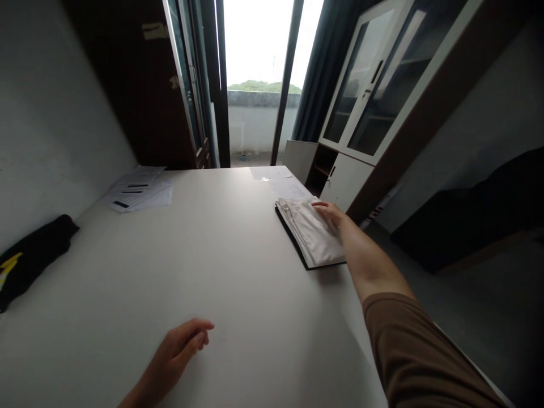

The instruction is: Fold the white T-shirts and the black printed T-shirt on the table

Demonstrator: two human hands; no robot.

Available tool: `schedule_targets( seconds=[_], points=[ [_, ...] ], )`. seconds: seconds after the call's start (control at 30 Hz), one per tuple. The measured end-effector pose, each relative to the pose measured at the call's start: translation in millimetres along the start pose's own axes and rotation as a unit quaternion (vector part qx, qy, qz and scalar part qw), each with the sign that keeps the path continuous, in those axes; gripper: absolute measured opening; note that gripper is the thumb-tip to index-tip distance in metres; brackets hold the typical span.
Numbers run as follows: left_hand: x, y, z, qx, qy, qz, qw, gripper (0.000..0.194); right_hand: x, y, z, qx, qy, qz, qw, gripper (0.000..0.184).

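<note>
Right of centre, one right hand (330,212) is touching one folded white cloth (312,232) lying on one black-edged board (293,238); I cannot tell whether it is pinching. Lower left, one left hand (182,344) is curling loosely, thumb apart.

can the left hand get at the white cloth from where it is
Probably yes: nothing shows standing between the left hand and the white cloth, though it would have to reach forward over the table. The right hand is at the cloth's far right side.
</note>
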State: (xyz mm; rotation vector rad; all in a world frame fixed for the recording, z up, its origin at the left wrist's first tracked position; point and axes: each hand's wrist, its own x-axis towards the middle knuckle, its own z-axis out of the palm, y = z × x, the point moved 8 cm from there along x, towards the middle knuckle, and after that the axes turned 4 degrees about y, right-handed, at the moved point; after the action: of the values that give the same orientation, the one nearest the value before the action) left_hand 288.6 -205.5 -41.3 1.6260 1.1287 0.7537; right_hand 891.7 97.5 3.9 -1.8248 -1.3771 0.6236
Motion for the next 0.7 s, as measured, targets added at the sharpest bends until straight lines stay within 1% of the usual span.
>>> schedule_targets(
  seconds=[0.07,0.13,0.17,0.23,0.33,0.37,0.5,0.57,0.6,0.63,0.67,0.7],
  points=[
    [1,3,-0.8,-0.001,0.009,-0.002,1.000,0.046,12,4,11,-0.008,-0.057,0.037,0.998,0.042],
    [3,6,-1.6,0.003,0.014,0.000,1.000,0.047,23,5,14,-0.040,-0.075,0.051,0.995,0.040],
    [3,8,-1.9,0.005,0.014,0.003,1.000,0.047,28,2,12,-0.060,-0.060,0.045,0.995,0.040],
    [4,9,-1.8,0.008,0.010,0.009,1.000,0.046,35,-6,4,-0.106,0.010,0.009,0.994,0.039],
    [4,10,-1.2,0.012,0.001,0.016,1.000,0.044,32,-19,-7,-0.187,0.120,-0.062,0.973,0.040],
    [4,10,-1.2,0.013,0.001,0.015,1.000,0.043,30,-21,-8,-0.211,0.142,-0.073,0.964,0.042],
    [4,11,-1.7,0.017,0.005,0.009,1.000,0.043,18,-24,-12,-0.261,0.196,-0.067,0.943,0.046],
    [4,13,-1.4,0.021,0.005,0.007,1.000,0.044,11,-31,-14,-0.288,0.234,-0.091,0.924,0.045],
    [4,13,-1.2,0.022,0.003,0.007,1.000,0.044,8,-34,-12,-0.300,0.245,-0.108,0.915,0.045],
    [4,14,-1.1,0.022,0.002,0.009,1.000,0.044,5,-36,-8,-0.311,0.242,-0.123,0.911,0.047],
    [4,15,-1.1,0.021,0.001,0.012,1.000,0.043,4,-34,-1,-0.319,0.217,-0.129,0.914,0.051],
    [3,15,-1.3,0.020,0.000,0.015,1.000,0.042,4,-29,8,-0.325,0.175,-0.126,0.921,0.054]
  ],
)
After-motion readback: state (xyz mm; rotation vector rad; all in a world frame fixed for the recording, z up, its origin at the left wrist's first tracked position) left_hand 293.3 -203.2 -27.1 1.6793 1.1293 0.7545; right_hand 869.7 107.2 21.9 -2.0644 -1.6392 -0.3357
